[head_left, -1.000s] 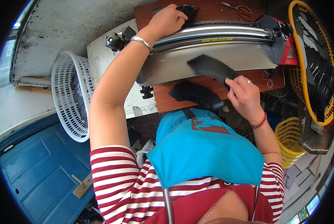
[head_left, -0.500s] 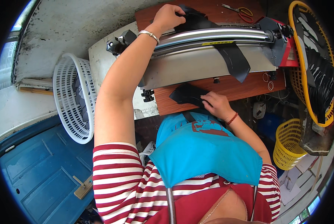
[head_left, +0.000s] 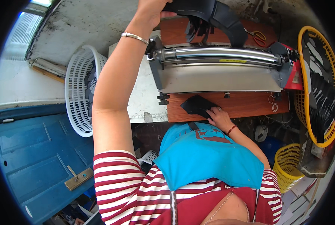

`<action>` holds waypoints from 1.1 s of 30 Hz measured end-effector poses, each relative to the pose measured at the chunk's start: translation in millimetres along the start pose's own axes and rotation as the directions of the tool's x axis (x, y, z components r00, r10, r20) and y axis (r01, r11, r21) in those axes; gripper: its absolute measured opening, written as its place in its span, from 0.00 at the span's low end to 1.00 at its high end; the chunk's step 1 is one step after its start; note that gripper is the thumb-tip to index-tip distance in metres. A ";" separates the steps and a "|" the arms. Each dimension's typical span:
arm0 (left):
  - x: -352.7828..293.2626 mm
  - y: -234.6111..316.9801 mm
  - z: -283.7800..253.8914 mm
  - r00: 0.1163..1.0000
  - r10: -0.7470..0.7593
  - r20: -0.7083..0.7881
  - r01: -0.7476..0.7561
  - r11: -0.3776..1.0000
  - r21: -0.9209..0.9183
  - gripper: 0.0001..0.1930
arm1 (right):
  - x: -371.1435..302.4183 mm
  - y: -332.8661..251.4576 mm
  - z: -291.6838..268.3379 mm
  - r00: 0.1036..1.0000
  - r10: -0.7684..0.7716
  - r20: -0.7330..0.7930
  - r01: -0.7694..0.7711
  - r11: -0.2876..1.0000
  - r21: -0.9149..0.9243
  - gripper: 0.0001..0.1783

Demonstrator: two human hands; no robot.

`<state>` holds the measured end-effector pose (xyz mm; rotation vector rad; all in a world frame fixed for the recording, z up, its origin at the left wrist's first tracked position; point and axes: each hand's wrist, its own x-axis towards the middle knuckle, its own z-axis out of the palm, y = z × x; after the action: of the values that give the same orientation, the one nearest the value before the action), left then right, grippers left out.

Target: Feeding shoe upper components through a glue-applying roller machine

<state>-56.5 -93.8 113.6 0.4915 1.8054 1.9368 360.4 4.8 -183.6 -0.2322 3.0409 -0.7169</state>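
At the top edge, my left hand [head_left: 154,10] grips several long black leather-like pieces [head_left: 227,24], lifted behind the roller machine [head_left: 220,53]. Part of that hand is cut off by the picture's edge. The pieces hang in curved flaps toward the far side of the rollers. My right hand [head_left: 221,120] is low on the near board, its fingers closed on the near edge of a flat, dark cut piece [head_left: 197,105]. Between the two hands lies the machine's sloping metal plate [head_left: 220,78], with a yellow label strip above it.
Scissors [head_left: 256,37] with red and yellow handles lie behind the machine. A white basket [head_left: 74,90] with dark pieces stands at left, an orange-yellow basket [head_left: 300,97] of black and pale pieces at right. Lower right is a yellow basket [head_left: 287,165]. A blue door [head_left: 36,150] is at left.
My left hand has risen, lifting black pieces from behind the rollers. The black strip that lay over the metal plate is gone from there. My right hand stays at the near piece. The view has shifted.
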 end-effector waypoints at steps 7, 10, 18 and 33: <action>-60.2 110.2 -182.7 0.951 0.207 -0.231 -0.250 0.953 -0.173 0.08 | -7.4 11.2 -9.5 0.999 -0.034 0.012 0.032 0.990 0.140 0.21; -114.3 132.9 -254.9 0.750 0.451 -0.484 -0.433 0.888 0.156 0.05 | -5.5 14.9 -4.9 0.999 -0.040 -0.031 0.044 0.985 0.164 0.18; -227.9 11.4 -415.0 0.550 0.760 -0.347 0.078 0.366 0.927 0.09 | 5.1 13.2 -7.7 0.989 -0.084 -0.120 0.097 0.989 0.108 0.12; -170.2 -48.1 -205.3 0.672 0.715 -0.195 -0.272 0.482 0.833 0.13 | 5.0 -54.6 -212.5 0.920 -0.057 -0.387 0.106 0.988 0.108 0.18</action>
<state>-21.0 -356.2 55.8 0.9428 3.1969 1.6244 354.2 50.0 31.1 -0.2442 3.3462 -1.0767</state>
